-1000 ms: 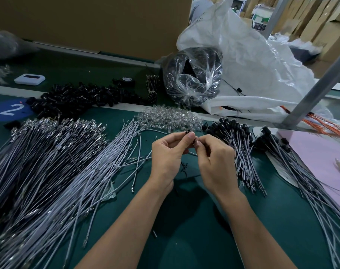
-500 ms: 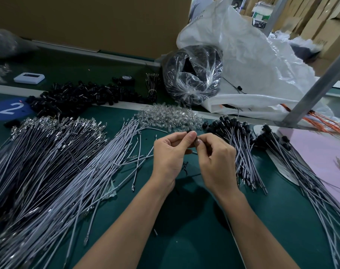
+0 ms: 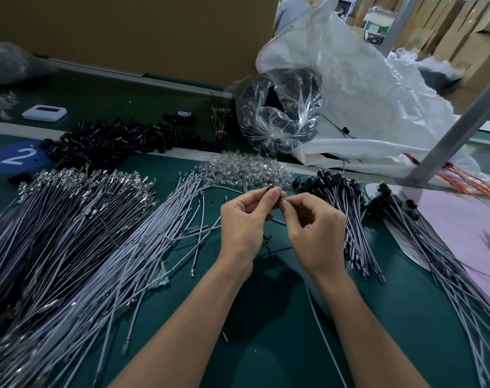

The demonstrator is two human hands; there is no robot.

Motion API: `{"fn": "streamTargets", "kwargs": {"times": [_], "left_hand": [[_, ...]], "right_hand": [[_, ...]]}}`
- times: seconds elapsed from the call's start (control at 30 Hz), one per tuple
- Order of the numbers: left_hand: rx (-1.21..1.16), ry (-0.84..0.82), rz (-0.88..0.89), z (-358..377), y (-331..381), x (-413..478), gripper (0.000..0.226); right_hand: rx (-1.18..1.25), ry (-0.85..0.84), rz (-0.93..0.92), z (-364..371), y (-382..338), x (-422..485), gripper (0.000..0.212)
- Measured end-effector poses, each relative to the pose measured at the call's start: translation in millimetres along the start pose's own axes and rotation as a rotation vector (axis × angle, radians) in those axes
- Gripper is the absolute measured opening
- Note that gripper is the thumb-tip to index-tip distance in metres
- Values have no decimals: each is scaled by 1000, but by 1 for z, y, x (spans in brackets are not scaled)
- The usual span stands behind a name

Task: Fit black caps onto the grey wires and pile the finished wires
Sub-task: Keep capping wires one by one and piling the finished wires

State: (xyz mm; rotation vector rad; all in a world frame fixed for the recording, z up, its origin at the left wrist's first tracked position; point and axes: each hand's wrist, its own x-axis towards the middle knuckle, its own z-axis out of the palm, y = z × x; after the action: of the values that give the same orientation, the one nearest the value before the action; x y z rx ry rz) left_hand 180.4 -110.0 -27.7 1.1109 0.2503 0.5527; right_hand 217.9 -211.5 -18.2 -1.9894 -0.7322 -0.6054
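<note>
My left hand pinches a small black cap between thumb and fingertips above the middle of the green table. My right hand pinches the end of a grey wire right against that cap; the wire runs down under my right forearm. A broad heap of bare grey wires covers the left of the table. Loose black caps lie in a heap at the back left. A pile of capped wires lies just right of my hands, and a second such pile further right.
Clear plastic pieces lie heaped behind my hands. A clear bag of black parts and a large white sack stand at the back right. A grey metal post slants across the right. A pink sheet lies far right, a white device back left.
Both hands stay together at the same spot; the fingertips have shifted slightly around the cap and wire end. The piles have not moved.
</note>
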Motion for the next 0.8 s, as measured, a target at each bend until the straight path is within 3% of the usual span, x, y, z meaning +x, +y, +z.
{"fn": "streamTargets", "kwargs": {"times": [0.23,0.47,0.8], "left_hand": [[4,-63,-20,-1,0,-1,16],[-64,-190,-66,-4,6,1,28],[-17,-63,-41,-1,8,-1,15]], "right_hand": [[77,-13,57,-1,-2,1,9],[509,-312,452,-8,0,10,12],[623,-223,473,-8,-2,8,7]]}}
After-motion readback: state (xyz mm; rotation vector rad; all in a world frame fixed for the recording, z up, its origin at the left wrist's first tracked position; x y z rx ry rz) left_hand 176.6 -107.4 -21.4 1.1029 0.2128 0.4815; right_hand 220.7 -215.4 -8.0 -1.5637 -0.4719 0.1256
